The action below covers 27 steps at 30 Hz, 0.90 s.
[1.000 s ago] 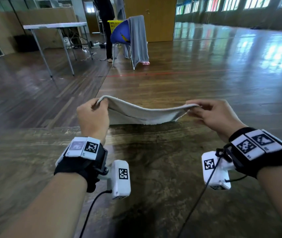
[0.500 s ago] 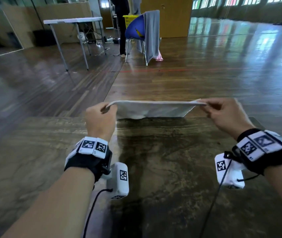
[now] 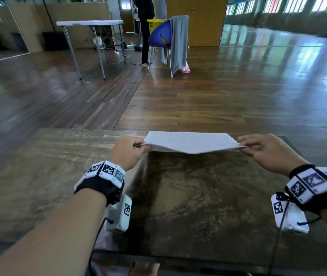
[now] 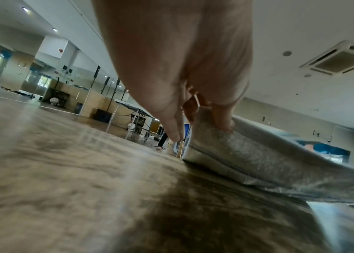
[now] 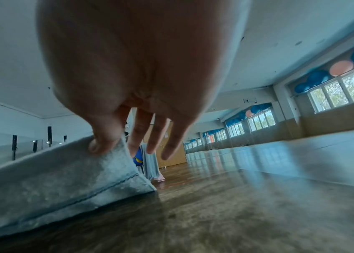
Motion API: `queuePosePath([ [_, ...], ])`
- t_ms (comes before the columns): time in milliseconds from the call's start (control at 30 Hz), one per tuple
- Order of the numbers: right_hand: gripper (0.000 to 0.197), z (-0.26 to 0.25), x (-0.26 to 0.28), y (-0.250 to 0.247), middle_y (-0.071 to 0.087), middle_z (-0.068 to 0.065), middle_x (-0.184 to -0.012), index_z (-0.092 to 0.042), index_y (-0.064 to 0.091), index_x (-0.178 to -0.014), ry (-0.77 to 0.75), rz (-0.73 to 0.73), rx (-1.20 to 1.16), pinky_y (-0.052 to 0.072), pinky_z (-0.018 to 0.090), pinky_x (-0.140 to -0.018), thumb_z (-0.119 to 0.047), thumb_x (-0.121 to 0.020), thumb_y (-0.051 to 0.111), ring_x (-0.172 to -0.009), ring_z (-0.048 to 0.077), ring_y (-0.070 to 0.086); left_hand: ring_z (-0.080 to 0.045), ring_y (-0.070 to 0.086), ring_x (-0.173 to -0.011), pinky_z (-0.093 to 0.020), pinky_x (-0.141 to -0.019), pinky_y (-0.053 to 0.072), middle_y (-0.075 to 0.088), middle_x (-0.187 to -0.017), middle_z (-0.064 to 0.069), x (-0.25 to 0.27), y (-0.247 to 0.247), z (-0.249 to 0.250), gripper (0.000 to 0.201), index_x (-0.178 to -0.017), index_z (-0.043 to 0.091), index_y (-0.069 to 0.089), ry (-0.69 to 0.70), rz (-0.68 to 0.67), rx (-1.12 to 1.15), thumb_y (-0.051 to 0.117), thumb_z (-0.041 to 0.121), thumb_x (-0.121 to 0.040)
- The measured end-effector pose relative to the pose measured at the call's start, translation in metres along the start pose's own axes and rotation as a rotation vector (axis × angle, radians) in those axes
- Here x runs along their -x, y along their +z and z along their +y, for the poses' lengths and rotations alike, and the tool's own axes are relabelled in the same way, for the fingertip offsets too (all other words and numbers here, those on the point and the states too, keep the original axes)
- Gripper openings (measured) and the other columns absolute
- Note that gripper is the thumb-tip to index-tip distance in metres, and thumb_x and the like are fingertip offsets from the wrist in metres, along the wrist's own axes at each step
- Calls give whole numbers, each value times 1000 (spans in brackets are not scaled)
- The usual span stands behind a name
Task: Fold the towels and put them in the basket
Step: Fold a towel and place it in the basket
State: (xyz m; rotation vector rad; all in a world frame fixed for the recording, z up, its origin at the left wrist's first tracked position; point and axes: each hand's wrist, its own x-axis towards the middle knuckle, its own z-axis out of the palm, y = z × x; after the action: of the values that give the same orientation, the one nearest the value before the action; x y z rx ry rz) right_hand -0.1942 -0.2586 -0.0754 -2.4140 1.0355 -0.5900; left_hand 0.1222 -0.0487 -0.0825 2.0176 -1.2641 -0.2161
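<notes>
Head view, with both wrist views. My left hand (image 3: 127, 151) and my right hand (image 3: 268, 151) hold one pale towel (image 3: 190, 142) stretched between them over the far part of the counter (image 3: 39, 176).

Left grip: thumb and fingers pinching the towel's left end. In the left wrist view a finger (image 4: 222, 118) presses down on the fabric edge, and the towel (image 4: 258, 164) sags toward the counter surface (image 4: 63, 171).

Right grip: thumb (image 5: 104, 137) on top of the towel's corner, pinching it against the index finger behind the cloth; the other fingers hang straight and free. The hemmed edge of the towel (image 5: 52, 179) dips close to the counter (image 5: 236, 214); I cannot tell whether it touches.

Handling, as I judge it: the towel is light and limp and will not keep any shape unsupported; the middle droops into a shallow point. The doubled layers seen at the hem suggest one fold is already in. The cloth looks soft and not slippery. The corners are the right places to hold, with even tension, so that the edges stay aligned when it is laid down.

A yellow basket (image 3: 154, 25) stands far off behind a blue chair (image 3: 160, 35) draped with a grey towel (image 3: 178, 42).
</notes>
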Motion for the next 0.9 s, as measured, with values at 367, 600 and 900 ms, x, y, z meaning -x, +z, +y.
queuePosePath([
  [367,18,-6,20,-38,70,14,-80,-20,71,-84,-29,-37,-173,43,34,-74,-17,-99,61,-74,16,57,-11,59,-72,-20,-64,45,73,-86,-11,18,-31,23,17,-97,11,76,73,-53,199,63,23,-96],
  [600,23,-30,42,-52,69,-1,-74,-23,67,-84,-51,92,-173,46,32,-67,-18,-102,54,-68,12,61,-25,68,-88,-42,-87,59,72,-90,-4,28,-38,36,20,-101,20,71,24,-168,360,53,29,-101],
  [900,33,-35,66,-51,71,-6,-70,-23,72,-81,-19,52,-351,54,26,-62,-4,-101,54,-65,7,64,8,60,-63,-8,-56,44,65,-76,12,43,-49,48,24,-84,30,65,70,-43,208,50,32,-102],
])
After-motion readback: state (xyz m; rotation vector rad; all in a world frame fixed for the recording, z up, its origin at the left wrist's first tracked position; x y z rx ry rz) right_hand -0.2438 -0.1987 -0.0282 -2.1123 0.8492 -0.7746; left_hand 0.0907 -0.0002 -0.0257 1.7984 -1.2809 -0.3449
